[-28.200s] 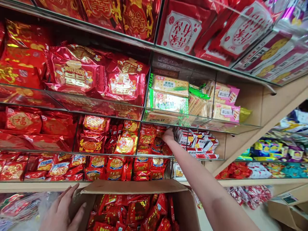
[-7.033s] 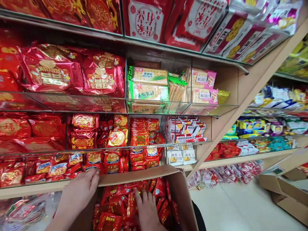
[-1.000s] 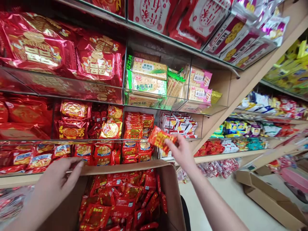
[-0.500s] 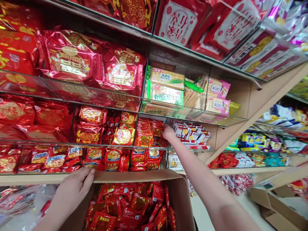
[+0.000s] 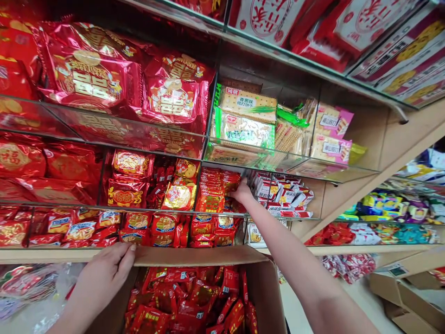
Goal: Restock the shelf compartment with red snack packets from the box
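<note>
My left hand is closed over the near-left rim of an open cardboard box, with its fingertips hidden. Inside the box lie many small red snack packets, loosely heaped. My right hand reaches into a low shelf compartment, its fingers curled against red snack packets at the right of a tidy row. The hand and the packets hide part of its fingertips. White-and-red packets fill the compartment just right of that hand.
Clear dividers and a glass front lip border the compartment. Above it are green-edged cracker packs and large red bags. A slanted wooden shelf side stands to the right. Another open carton sits on the floor.
The view has moved slightly closer to the shelves. My right hand has shifted a little down and left against the red packets. My left hand stays on the box rim.
</note>
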A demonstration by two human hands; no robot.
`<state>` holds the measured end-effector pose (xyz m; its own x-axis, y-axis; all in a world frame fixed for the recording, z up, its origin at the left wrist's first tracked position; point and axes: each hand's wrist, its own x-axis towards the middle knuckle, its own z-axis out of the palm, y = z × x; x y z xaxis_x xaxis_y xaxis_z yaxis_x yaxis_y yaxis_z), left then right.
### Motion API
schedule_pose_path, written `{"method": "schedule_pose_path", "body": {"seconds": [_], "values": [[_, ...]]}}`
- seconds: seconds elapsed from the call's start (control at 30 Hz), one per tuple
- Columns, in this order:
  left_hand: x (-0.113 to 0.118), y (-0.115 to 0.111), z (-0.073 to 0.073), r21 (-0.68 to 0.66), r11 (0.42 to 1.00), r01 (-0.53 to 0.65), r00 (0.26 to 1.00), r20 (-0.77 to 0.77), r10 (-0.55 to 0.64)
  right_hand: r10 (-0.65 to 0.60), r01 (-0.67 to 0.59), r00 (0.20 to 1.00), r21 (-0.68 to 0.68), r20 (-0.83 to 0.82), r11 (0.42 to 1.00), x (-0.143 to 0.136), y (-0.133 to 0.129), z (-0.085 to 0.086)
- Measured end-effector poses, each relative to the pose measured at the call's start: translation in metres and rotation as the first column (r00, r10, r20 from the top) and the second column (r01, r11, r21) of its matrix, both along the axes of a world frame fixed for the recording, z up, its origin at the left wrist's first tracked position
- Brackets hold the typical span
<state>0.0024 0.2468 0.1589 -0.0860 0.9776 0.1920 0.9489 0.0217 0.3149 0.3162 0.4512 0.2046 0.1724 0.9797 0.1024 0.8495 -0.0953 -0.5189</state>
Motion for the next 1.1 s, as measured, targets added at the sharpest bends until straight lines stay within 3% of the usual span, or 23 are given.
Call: {"method": "schedule_pose_path", "body": {"seconds": [0.17,0.27,0.33,0.4,0.43,0.5,0.53,0.57,0.63,0.67,0.73,0.87,1.0,1.1], "values": [[-0.002,0.001,-0.001,-0.004,1.000,0.013,1.000,0.001,-0.013,0.026,-0.026,1.000,0.072,-0.005,0.997,-0.004,-0.005,0.013],[-0.003,-0.001,0.000,-0.012,0.999,0.034,0.999,0.009,-0.034,0.089,-0.090,0.996,0.254,0.016,0.963,-0.008,-0.041,0.031],[-0.003,-0.002,0.000,-0.013,0.999,0.033,0.999,0.021,-0.033,0.216,-0.216,0.975,0.424,0.048,0.879,-0.012,-0.089,0.035],[-0.003,-0.001,-0.001,0.002,1.000,0.025,1.000,0.018,-0.025,0.475,-0.467,0.868,0.569,0.146,0.677,-0.018,-0.148,0.019],[-0.003,0.000,-0.001,0.012,1.000,0.017,1.000,0.008,-0.017,0.612,-0.634,0.755,0.498,0.234,0.592,-0.021,-0.177,0.002],[-0.001,0.001,0.000,0.023,1.000,0.002,1.000,-0.012,-0.002,0.803,-0.874,0.486,0.195,0.345,0.445,-0.027,-0.226,-0.046],[-0.001,0.002,0.000,0.019,1.000,-0.004,1.000,-0.018,0.005,0.827,-0.888,0.453,0.079,0.332,0.454,-0.029,-0.242,-0.076],[0.000,0.002,0.001,0.010,1.000,-0.002,1.000,-0.023,0.002,0.801,-0.835,0.526,-0.007,0.285,0.551,-0.031,-0.253,-0.105],[0.001,0.002,0.003,-0.011,1.000,0.013,0.999,-0.034,-0.014,0.723,-0.684,0.655,-0.233,0.219,0.691,-0.035,-0.264,-0.158],[0.002,0.001,0.004,-0.025,0.999,0.024,0.999,-0.039,-0.025,0.669,-0.610,0.706,-0.281,0.232,0.741,-0.037,-0.265,-0.178],[0.002,-0.001,0.006,-0.046,0.998,0.033,0.998,-0.045,-0.035,0.619,-0.527,0.733,-0.339,0.282,0.779,-0.041,-0.264,-0.202],[0.004,-0.005,0.008,-0.054,0.997,0.051,0.998,-0.034,-0.053,0.691,-0.586,0.660,-0.374,0.293,0.719,-0.047,-0.265,-0.204],[0.004,-0.005,0.007,0.006,0.998,0.055,0.998,-0.007,-0.055,0.763,-0.665,0.579,-0.376,0.286,0.646,-0.046,-0.263,-0.196],[0.001,-0.004,0.006,0.080,0.994,0.077,0.997,-0.014,-0.077,0.793,-0.706,0.540,-0.361,0.281,0.609,-0.042,-0.259,-0.199]]}}
